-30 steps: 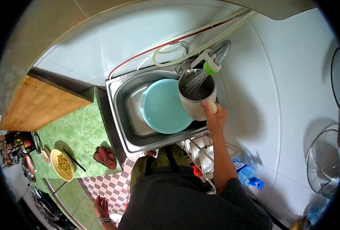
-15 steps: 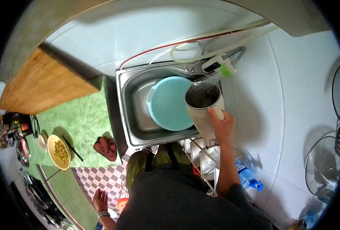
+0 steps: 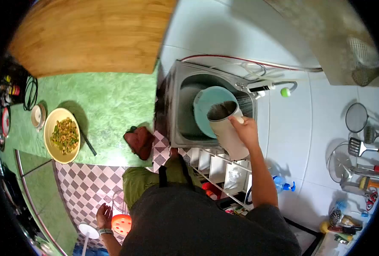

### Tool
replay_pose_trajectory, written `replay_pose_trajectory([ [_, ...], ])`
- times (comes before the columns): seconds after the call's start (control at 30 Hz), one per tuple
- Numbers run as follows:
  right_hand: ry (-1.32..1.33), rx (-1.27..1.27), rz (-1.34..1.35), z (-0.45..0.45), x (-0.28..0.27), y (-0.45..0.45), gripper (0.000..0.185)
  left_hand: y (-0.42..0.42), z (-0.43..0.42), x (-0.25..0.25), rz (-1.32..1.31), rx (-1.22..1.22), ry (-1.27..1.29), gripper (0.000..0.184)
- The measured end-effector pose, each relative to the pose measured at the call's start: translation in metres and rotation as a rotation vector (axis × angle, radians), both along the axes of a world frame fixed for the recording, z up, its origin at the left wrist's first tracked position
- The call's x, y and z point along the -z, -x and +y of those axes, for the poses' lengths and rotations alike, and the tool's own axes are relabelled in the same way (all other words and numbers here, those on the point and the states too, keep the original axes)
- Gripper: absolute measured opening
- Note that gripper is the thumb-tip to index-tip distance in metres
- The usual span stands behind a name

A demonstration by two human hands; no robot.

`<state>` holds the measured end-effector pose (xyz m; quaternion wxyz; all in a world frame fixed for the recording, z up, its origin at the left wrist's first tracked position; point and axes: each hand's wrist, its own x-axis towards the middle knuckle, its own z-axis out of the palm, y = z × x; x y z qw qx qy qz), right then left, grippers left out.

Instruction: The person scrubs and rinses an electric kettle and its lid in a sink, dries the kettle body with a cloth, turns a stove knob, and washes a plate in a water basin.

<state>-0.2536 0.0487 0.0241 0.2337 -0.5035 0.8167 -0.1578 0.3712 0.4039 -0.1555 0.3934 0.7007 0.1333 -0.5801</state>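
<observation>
My right hand (image 3: pixel 245 129) is wrapped round the handle of a cream-coloured jug (image 3: pixel 228 135) with a dark metal inside. The jug is tilted, and its open mouth is over a light-blue plastic basin (image 3: pixel 206 94). That basin sits in the steel sink (image 3: pixel 181 128). Behind the jug is the tap (image 3: pixel 262 87) with its green nozzle (image 3: pixel 285 92); no water shows coming from it. Down at my left side hangs my left hand (image 3: pixel 104 215), fingers loosely bent and apart, holding nothing, near an orange perforated stool-like thing (image 3: pixel 121 224).
Left of the sink, a green counter (image 3: pixel 112 106) carries a bowl of food (image 3: pixel 62 135), black chopsticks (image 3: pixel 85 138) and a reddish-brown cloth (image 3: pixel 139 142). A wooden cabinet (image 3: pixel 91 34) juts out above. Utensils such as a slotted spatula (image 3: pixel 357 147) hang on the right wall.
My view has swung left toward the counter. The water stream from the nozzle into the jug is no longer seen. The jug now stands over the basin, away from the nozzle.
</observation>
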Motion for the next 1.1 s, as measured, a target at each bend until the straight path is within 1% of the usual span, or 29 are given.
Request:
replay_pose_trajectory([
  [0.03, -0.056, 0.032, -0.02, -0.003, 0.0, -0.013, 0.047, -0.017, 0.008, 0.003, 0.003, 0.014, -0.01, 0.031],
  [0.07, -0.082, 0.008, 0.085, -0.005, -0.001, -0.023, 0.05, -0.034, 0.021, 0.011, 0.026, -0.049, -0.028, 0.031],
  [0.1, -0.088, 0.002, 0.095, -0.009, 0.0, -0.03, 0.05, -0.047, 0.028, 0.015, 0.036, -0.055, -0.034, 0.031],
  [0.17, -0.077, -0.055, 0.221, -0.007, 0.007, -0.04, 0.055, -0.077, 0.044, 0.012, 0.049, -0.016, -0.063, 0.036],
  [0.2, -0.095, -0.099, 0.259, -0.009, -0.003, -0.054, 0.061, -0.086, 0.046, 0.014, 0.051, 0.017, -0.054, 0.038],
  [0.27, -0.127, -0.101, 0.316, -0.009, -0.005, -0.058, 0.06, -0.098, 0.051, 0.013, 0.054, 0.01, -0.067, 0.038],
  [0.33, -0.154, -0.107, 0.372, -0.009, -0.015, -0.073, 0.06, -0.102, 0.047, 0.011, 0.051, 0.002, -0.076, 0.039],
  [0.4, -0.242, -0.078, 0.39, -0.01, -0.029, -0.092, 0.053, -0.105, 0.042, 0.018, 0.061, 0.019, -0.065, 0.039],
  [0.43, -0.245, -0.078, 0.399, -0.008, -0.033, -0.098, 0.053, -0.105, 0.039, 0.02, 0.065, 0.039, -0.053, 0.039],
  [0.5, -0.194, -0.22, 0.507, -0.005, -0.041, -0.109, 0.055, -0.102, 0.031, 0.024, 0.089, 0.054, -0.044, 0.037],
  [0.53, -0.197, -0.214, 0.518, -0.005, -0.046, -0.115, 0.055, -0.099, 0.026, 0.026, 0.103, 0.068, -0.034, 0.036],
  [0.6, -0.337, -0.244, 0.67, -0.005, -0.058, -0.131, 0.053, -0.097, 0.018, 0.033, 0.114, 0.099, -0.019, 0.032],
  [0.63, -0.343, -0.24, 0.679, -0.003, -0.063, -0.137, 0.053, -0.093, 0.003, 0.026, 0.114, 0.108, -0.019, 0.03],
  [0.7, -0.382, -0.345, 0.864, -0.001, -0.073, -0.147, 0.049, -0.093, -0.009, 0.027, 0.117, 0.115, -0.018, 0.029],
  [0.83, -0.359, -0.383, 0.961, 0.009, -0.1, -0.165, 0.046, -0.094, -0.012, 0.046, 0.161, 0.117, -0.017, 0.027],
  [0.93, -0.405, -0.39, 1.032, 0.013, -0.119, -0.187, 0.046, -0.093, -0.013, 0.056, 0.182, 0.136, -0.041, 0.027],
  [1.0, -0.4, -0.408, 1.006, 0.015, -0.122, -0.195, 0.046, -0.096, -0.006, 0.067, 0.18, 0.152, -0.064, 0.027],
  [1.03, -0.406, -0.402, 1.013, 0.012, -0.114, -0.188, 0.046, -0.094, -0.007, 0.072, 0.189, 0.158, -0.065, 0.027],
  [1.1, -0.382, -0.503, 1.015, 0.015, -0.083, -0.16, 0.046, -0.104, -0.003, 0.072, 0.215, 0.158, -0.036, 0.028],
])
